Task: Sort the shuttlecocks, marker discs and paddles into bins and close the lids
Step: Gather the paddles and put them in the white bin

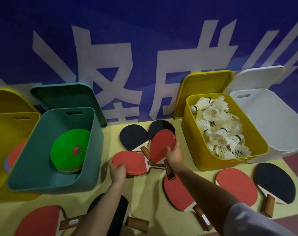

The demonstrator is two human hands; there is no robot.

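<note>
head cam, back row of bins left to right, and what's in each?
Yellow bin at the left edge, orange disc showing → teal bin with green marker discs → yellow bin full of shuttlecocks → white bin, contents not visible.

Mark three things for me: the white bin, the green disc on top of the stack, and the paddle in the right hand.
white bin (pixel 270 116), head view, on its bare inner wall.
green disc (pixel 68 147), head view, on its top face.
paddle in the right hand (pixel 161 143), head view, on the red rubber of its blade.
</note>
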